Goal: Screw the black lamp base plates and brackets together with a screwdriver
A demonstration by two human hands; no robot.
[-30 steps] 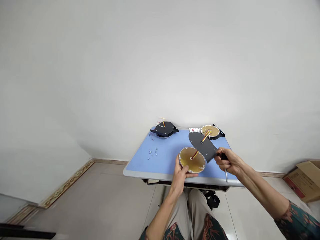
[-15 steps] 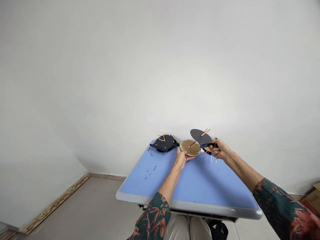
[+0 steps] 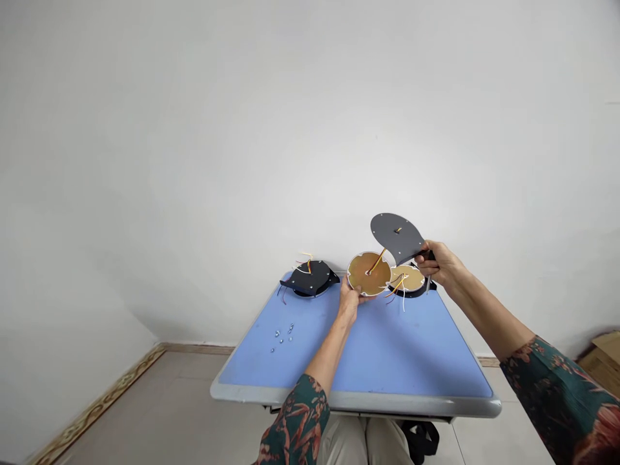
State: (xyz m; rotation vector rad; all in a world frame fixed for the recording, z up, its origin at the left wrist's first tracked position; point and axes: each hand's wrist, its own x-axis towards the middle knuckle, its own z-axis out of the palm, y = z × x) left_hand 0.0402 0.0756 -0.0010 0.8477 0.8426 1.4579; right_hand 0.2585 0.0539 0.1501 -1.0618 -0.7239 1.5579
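My left hand (image 3: 349,301) grips the lower left edge of a round copper-coloured disc (image 3: 361,270) with a white rim, tilted up above the table. Coloured wires (image 3: 376,263) rise from its centre and run up to a dark grey round cover plate (image 3: 394,236). That plate is held up and tilted by my right hand (image 3: 438,261), closed on its right-hand tab. A thin silvery tool, perhaps a screwdriver (image 3: 428,284), also pokes down from my right hand. Behind and below lies a second copper-coloured disc (image 3: 411,278) in a black housing, with loose wires.
On the blue table (image 3: 387,355) a black round assembly (image 3: 312,278) with wires sits at the back left. Several small screws (image 3: 281,340) lie left of my left forearm. A white wall (image 3: 310,129) stands behind the table; cardboard boxes (image 3: 603,361) are at far right.
My right hand has raised the cover plate, and its wires now show stretched between plate and disc. My left hand has lifted and tilted the disc. The second disc has come into view.
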